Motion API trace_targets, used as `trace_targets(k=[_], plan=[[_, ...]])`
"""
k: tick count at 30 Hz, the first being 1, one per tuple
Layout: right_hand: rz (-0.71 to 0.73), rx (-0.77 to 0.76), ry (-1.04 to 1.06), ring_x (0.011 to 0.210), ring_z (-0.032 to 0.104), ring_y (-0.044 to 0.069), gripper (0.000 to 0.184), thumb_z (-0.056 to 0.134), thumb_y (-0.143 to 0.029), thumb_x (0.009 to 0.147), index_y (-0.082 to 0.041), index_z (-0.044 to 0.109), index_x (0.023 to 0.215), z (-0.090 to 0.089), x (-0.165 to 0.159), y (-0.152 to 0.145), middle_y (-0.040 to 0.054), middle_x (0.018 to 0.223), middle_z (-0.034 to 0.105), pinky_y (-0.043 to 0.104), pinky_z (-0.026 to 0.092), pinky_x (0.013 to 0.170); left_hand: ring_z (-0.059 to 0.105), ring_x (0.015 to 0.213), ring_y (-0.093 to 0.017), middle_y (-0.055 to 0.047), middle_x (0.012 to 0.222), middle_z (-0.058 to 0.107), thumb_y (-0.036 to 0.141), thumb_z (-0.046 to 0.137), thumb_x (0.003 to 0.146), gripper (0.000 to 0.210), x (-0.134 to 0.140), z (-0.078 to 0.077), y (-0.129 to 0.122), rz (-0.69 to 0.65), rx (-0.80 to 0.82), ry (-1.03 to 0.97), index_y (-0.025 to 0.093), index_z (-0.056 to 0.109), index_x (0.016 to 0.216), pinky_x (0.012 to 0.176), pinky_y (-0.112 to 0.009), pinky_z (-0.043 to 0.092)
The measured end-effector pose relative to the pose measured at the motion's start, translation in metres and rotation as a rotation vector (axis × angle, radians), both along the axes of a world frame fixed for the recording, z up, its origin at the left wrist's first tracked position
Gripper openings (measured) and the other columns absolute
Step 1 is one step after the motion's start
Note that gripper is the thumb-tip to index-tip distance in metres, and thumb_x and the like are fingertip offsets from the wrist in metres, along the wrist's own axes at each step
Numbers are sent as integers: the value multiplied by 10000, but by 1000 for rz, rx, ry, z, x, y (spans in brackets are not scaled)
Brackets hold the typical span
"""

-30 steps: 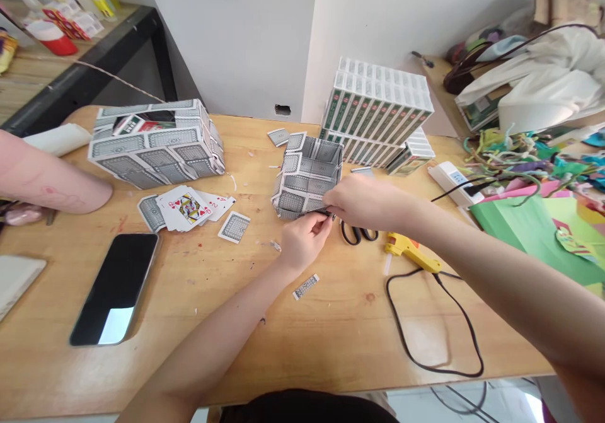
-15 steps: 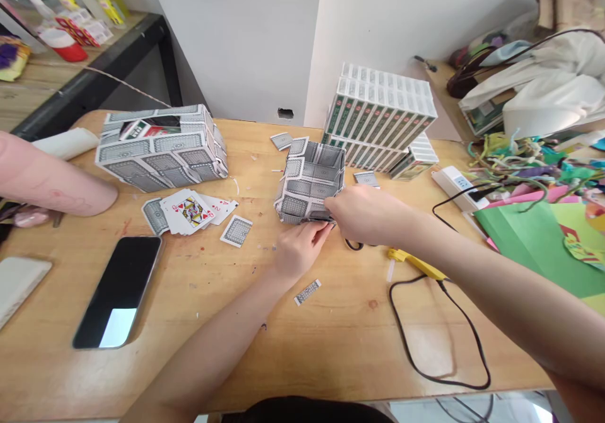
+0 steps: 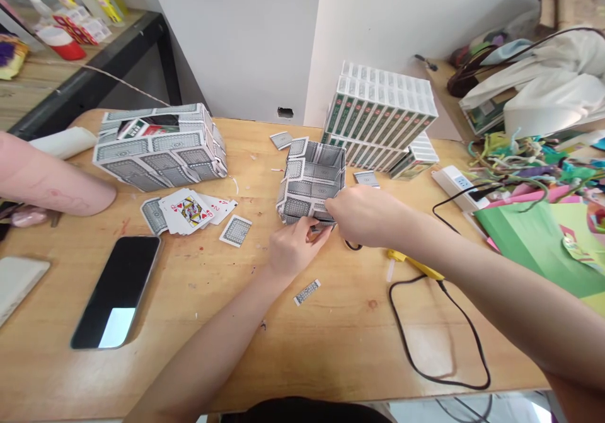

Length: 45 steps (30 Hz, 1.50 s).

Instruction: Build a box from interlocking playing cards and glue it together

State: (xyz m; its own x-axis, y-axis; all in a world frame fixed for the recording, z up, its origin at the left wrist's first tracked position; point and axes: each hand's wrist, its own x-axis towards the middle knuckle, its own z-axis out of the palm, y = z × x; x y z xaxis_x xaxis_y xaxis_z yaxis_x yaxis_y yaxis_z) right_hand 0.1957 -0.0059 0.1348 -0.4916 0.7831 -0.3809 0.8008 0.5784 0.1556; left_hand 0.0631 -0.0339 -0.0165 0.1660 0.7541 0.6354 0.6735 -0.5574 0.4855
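A small box made of playing cards point(image 3: 306, 186), grey backs outward, stands in the middle of the table with its open top showing. My left hand point(image 3: 293, 246) is at its near side, thumb and fingers closed on the near lower edge. From the right, my right hand point(image 3: 362, 215) grips the box's near right corner with fingers curled; its fingertips are partly hidden. Left of the hands lie a single card point(image 3: 236, 231) face down and a fanned pile of cards point(image 3: 189, 212) with a queen on top. A narrow cut card strip point(image 3: 307, 292) lies in front.
A larger card-covered box point(image 3: 161, 149) stands at the back left, near a pink cylinder point(image 3: 57, 177). A phone point(image 3: 116, 294) lies front left. Stacked card packs point(image 3: 382, 120) stand behind. At right are a yellow tool with black cable point(image 3: 423, 266) and a power strip point(image 3: 458, 186).
My left hand has shifted slightly left and up along the box's near edge, its thumb now higher against it. My right hand keeps almost the same place.
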Motion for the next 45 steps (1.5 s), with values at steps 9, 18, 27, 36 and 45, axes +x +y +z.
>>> trace_targets(k=[9, 18, 27, 36, 45], plan=[[5, -18, -45, 560, 555, 154, 172, 483, -128, 697, -132, 656, 694, 8, -1, 8, 88, 635, 624, 238, 257, 468, 614, 497, -93, 37, 547, 646, 382, 629, 752, 218, 0, -1, -1, -20, -14, 15, 185, 573, 827, 479, -192, 424], [-34, -51, 137, 623, 567, 137, 205, 463, -178, 774, -181, 655, 703, -6, -3, 14, 34, 698, 651, 236, 252, 481, 604, 477, -90, 49, 529, 629, 349, 630, 761, 195, -3, -2, -3, -21, 2, 42, 188, 568, 852, 471, -192, 408], [-18, 4, 62, 568, 567, 155, 145, 490, -90, 687, -147, 617, 641, -12, -10, 6, 70, 666, 629, 243, 259, 462, 568, 437, -89, 63, 464, 570, 380, 651, 695, 253, 1, -5, -2, 30, -45, -10, 186, 548, 821, 450, -182, 407], [-84, -17, 140, 617, 556, 158, 167, 478, -114, 738, -145, 610, 639, -18, -8, 9, 68, 690, 616, 248, 284, 492, 569, 446, -80, 72, 465, 563, 357, 624, 722, 226, 0, 0, -2, 4, -36, 12, 180, 555, 845, 461, -170, 406], [-108, -56, 332, 669, 522, 118, 170, 471, -130, 783, -141, 575, 649, -24, 4, 9, 62, 777, 597, 221, 314, 569, 547, 417, -73, 82, 453, 551, 353, 616, 728, 228, 3, -1, -3, 25, -22, 45, 178, 543, 854, 444, -176, 386]])
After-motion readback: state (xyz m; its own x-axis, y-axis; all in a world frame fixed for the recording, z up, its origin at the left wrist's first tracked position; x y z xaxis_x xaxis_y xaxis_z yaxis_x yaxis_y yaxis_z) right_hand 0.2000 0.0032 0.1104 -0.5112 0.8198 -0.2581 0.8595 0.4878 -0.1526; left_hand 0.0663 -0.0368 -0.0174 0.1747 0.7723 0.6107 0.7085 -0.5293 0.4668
